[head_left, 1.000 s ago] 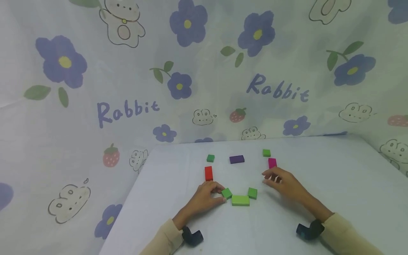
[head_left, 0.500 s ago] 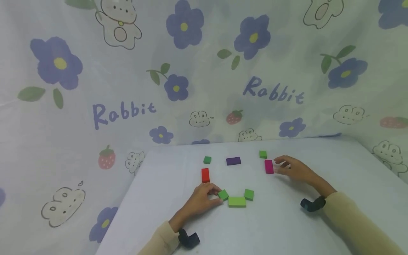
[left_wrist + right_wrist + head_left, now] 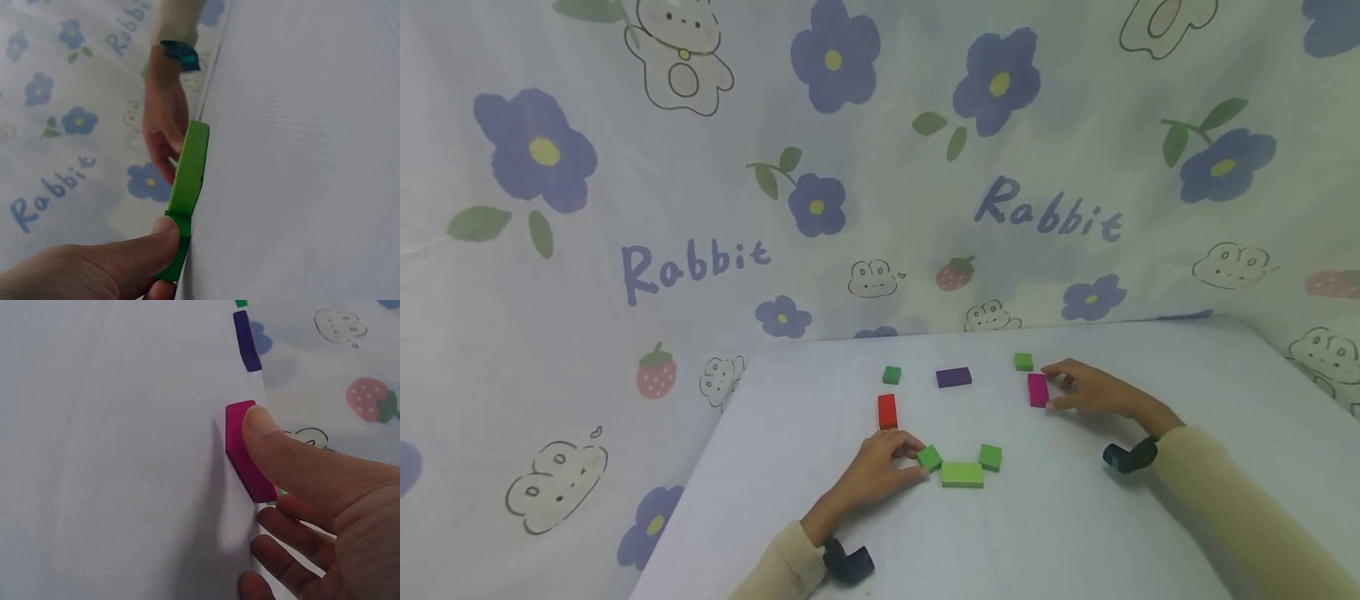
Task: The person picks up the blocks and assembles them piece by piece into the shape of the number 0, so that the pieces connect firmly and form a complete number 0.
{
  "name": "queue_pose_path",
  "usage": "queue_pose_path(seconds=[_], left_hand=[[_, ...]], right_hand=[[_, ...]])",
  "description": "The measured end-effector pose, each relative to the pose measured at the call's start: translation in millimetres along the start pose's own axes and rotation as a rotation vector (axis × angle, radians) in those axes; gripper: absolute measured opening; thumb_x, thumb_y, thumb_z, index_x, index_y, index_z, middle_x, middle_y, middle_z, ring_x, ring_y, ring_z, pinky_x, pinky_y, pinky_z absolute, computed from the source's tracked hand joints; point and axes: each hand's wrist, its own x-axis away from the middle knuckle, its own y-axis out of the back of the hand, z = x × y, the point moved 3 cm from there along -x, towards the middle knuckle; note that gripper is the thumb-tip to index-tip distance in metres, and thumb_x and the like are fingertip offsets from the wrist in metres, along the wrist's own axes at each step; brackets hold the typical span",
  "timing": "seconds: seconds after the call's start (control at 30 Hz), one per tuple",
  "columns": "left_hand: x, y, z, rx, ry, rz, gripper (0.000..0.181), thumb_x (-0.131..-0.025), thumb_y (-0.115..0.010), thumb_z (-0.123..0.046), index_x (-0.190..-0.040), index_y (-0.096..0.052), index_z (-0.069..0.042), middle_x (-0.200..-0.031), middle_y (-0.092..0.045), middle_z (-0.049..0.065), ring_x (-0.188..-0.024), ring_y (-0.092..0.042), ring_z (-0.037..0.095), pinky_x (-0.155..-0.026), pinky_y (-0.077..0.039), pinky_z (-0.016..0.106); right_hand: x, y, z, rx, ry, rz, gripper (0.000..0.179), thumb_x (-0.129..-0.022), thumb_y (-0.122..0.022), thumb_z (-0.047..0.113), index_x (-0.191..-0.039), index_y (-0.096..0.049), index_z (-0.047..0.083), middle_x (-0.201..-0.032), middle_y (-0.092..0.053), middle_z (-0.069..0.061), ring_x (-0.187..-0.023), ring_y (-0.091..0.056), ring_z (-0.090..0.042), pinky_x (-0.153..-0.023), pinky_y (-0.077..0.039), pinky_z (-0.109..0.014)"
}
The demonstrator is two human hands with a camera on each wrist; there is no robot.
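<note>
- Left green block (image 3: 929,458), pinched in the left grip (image 3: 880,471), meets the lime block (image 3: 962,475) on the desk (image 3: 1000,542): seemingly done.
- Pink block (image 3: 1037,390) touches the right grip (image 3: 1093,392); whether it is pinched, I cannot tell.
- Red block (image 3: 887,412), purple block (image 3: 953,377): apart, perhaps unfinished.

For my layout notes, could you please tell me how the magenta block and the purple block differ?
The magenta block is bright pink, the purple block dark violet. The magenta block runs roughly front to back; the purple block lies roughly crosswise. The right hand is at the magenta block; no hand is at the purple block. Both are oblong and lie on the white table.
</note>
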Motion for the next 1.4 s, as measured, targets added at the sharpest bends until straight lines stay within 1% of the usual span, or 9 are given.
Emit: queue_pose_path(seconds=[0.13, 0.33, 0.57, 0.67, 0.77, 0.9, 1.0, 1.17, 1.4], left_hand=[[0.9, 0.9, -2.1, 0.004, -0.001, 0.001, 0.031, -0.086, -0.077, -0.034, -0.113, -0.068, -0.023, -0.100, -0.064, -0.011, -0.103, -0.057, 0.010, -0.100, -0.038, 0.046], [1.8, 1.1, -2.8, -0.001, -0.008, -0.004, 0.031, -0.085, -0.077, -0.034, -0.113, -0.068, -0.023, -0.099, -0.064, -0.012, -0.102, -0.056, 0.009, -0.097, -0.038, 0.043], [1.0, 1.0, -1.6, 0.007, -0.005, -0.006, 0.031, -0.086, -0.077, -0.033, -0.113, -0.068, -0.023, -0.100, -0.064, -0.011, -0.102, -0.057, 0.010, -0.098, -0.038, 0.045], [1.2, 1.3, -1.4, 0.004, -0.003, -0.006, 0.031, -0.086, -0.077, -0.033, -0.113, -0.068, -0.022, -0.099, -0.064, -0.011, -0.102, -0.056, 0.010, -0.098, -0.037, 0.046], [1.5, 1.5, -1.0, -0.001, 0.001, -0.008, 0.030, -0.085, -0.078, -0.033, -0.112, -0.069, -0.023, -0.099, -0.064, -0.011, -0.102, -0.056, 0.010, -0.098, -0.037, 0.046], [1.0, 0.8, -1.0, -0.001, -0.005, -0.006, 0.030, -0.085, -0.078, -0.033, -0.112, -0.069, -0.023, -0.099, -0.064, -0.011, -0.102, -0.056, 0.010, -0.097, -0.037, 0.045], [0.4, 0.9, -1.5, 0.004, -0.009, -0.005, 0.031, -0.085, -0.078, -0.033, -0.112, -0.069, -0.022, -0.098, -0.064, -0.011, -0.102, -0.056, 0.010, -0.097, -0.037, 0.044], [0.5, 1.1, -1.3, 0.010, -0.004, -0.003, 0.030, -0.086, -0.077, -0.034, -0.113, -0.068, -0.023, -0.099, -0.063, -0.011, -0.102, -0.055, 0.010, -0.098, -0.037, 0.045], [0.4, 1.2, -0.6, 0.003, -0.005, -0.002, 0.030, -0.085, -0.077, -0.034, -0.112, -0.068, -0.024, -0.099, -0.063, -0.012, -0.101, -0.055, 0.010, -0.097, -0.038, 0.044]], right_hand=[[-0.7, 1.2, 0.0, -0.004, 0.012, 0.002, 0.076, -0.084, -0.078, 0.043, -0.143, -0.049, 0.006, -0.137, -0.054, -0.019, -0.123, -0.053, -0.039, -0.099, -0.049, -0.057], [0.9, 0.8, 1.3, -0.009, 0.040, -0.029, 0.068, -0.085, -0.078, 0.039, -0.137, -0.053, 0.004, -0.132, -0.058, -0.017, -0.118, -0.055, -0.037, -0.097, -0.050, -0.055], [1.2, -0.9, 0.9, -0.021, 0.041, -0.082, 0.068, -0.084, -0.078, 0.041, -0.135, -0.054, 0.002, -0.128, -0.061, -0.017, -0.114, -0.058, -0.033, -0.093, -0.053, -0.050], [4.3, -1.8, 2.9, -0.052, 0.064, -0.112, 0.069, -0.084, -0.079, 0.042, -0.135, -0.054, 0.003, -0.127, -0.062, -0.016, -0.112, -0.060, -0.032, -0.089, -0.055, -0.045], [8.5, -4.2, 8.6, -0.095, 0.115, -0.133, 0.067, -0.083, -0.080, 0.039, -0.134, -0.055, 0.003, -0.127, -0.062, -0.016, -0.110, -0.061, -0.030, -0.084, -0.055, -0.036], [14.3, -9.1, 19.1, -0.110, 0.164, -0.140, 0.062, -0.084, -0.080, 0.035, -0.133, -0.056, 0.005, -0.127, -0.062, -0.014, -0.108, -0.060, -0.025, -0.083, -0.054, -0.026], [17.1, -12.5, 29.2, -0.092, 0.194, -0.146, 0.060, -0.084, -0.080, 0.034, -0.132, -0.057, 0.007, -0.126, -0.063, -0.011, -0.109, -0.061, -0.024, -0.085, -0.055, -0.028], [19.1, -17.8, 47.0, -0.061, 0.236, -0.152, 0.060, -0.084, -0.080, 0.035, -0.132, -0.057, 0.006, -0.125, -0.064, -0.010, -0.111, -0.062, -0.027, -0.090, -0.056, -0.042], [18.1, -27.8, 61.9, -0.114, 0.277, -0.116, 0.059, -0.083, -0.080, 0.036, -0.133, -0.057, 0.012, -0.126, -0.064, -0.004, -0.111, -0.061, -0.021, -0.091, -0.055, -0.039]])
